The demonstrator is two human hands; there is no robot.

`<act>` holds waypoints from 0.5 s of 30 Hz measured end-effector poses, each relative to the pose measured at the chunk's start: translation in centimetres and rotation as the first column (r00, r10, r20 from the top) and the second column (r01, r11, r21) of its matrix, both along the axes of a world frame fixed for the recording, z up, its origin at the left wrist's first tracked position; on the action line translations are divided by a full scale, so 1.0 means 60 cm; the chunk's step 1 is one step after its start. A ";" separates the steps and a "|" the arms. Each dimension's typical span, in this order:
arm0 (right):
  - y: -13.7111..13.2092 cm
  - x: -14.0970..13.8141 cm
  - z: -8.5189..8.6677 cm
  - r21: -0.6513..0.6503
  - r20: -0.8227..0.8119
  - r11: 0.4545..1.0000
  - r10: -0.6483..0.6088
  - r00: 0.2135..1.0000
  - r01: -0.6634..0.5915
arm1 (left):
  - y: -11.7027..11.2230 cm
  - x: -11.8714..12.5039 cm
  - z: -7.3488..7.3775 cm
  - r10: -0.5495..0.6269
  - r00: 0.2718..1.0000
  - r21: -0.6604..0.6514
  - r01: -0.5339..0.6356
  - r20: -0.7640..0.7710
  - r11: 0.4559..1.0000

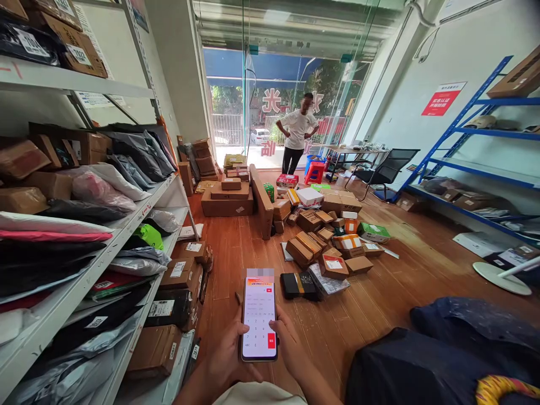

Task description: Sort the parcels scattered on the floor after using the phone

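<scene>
A smartphone (258,320) is held upright in front of my body, its lit screen showing a number keypad with a red key at the lower right. My left hand (230,340) grips its left edge, the thumb resting on the screen beside the keys. On the opposite edge my right hand (289,343) holds it too, with that thumb at the right side of the keypad. The fingers behind the phone are mostly hidden. Beyond it on the wooden floor lies a black parcel (300,286) with a tan tape band.
To the left, a white shelf rack (139,222) carries bagged and boxed parcels. A heap of cartons (310,244) covers the middle floor. A person (297,132) stands near the glass front. Blue shelves (485,163), a black chair (382,169) and dark bags (405,365) are on the right.
</scene>
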State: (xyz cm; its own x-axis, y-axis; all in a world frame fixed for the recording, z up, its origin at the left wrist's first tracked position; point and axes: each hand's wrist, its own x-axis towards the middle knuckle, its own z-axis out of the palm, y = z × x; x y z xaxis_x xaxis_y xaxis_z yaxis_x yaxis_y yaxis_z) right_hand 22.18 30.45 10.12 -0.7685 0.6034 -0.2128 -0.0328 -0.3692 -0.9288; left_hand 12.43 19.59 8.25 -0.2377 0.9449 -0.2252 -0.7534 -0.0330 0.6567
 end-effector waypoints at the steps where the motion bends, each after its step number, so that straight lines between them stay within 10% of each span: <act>1: 0.000 0.001 0.001 -0.012 0.004 1.000 0.005 1.000 -0.005 | 0.000 0.000 0.001 -0.002 1.000 0.002 0.002 -0.001 1.000; 9: -0.001 0.001 -0.003 -0.015 -0.053 0.999 0.042 0.998 -0.042 | 0.004 0.010 0.022 0.083 0.994 -0.150 -0.093 -0.068 0.984; 15: -0.002 -0.002 -0.026 -0.019 -0.032 1.000 -0.020 0.999 0.019 | 0.003 0.004 0.002 0.005 1.000 -0.002 -0.005 0.005 1.000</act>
State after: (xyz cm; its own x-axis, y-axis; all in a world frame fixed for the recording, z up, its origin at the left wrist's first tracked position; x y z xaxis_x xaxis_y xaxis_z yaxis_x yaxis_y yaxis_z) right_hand 22.06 30.30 8.53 -0.7635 0.6143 -0.1994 -0.0702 -0.3858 -0.9199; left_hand 12.66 19.78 8.37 -0.2413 0.9432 -0.2283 -0.7563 -0.0354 0.6532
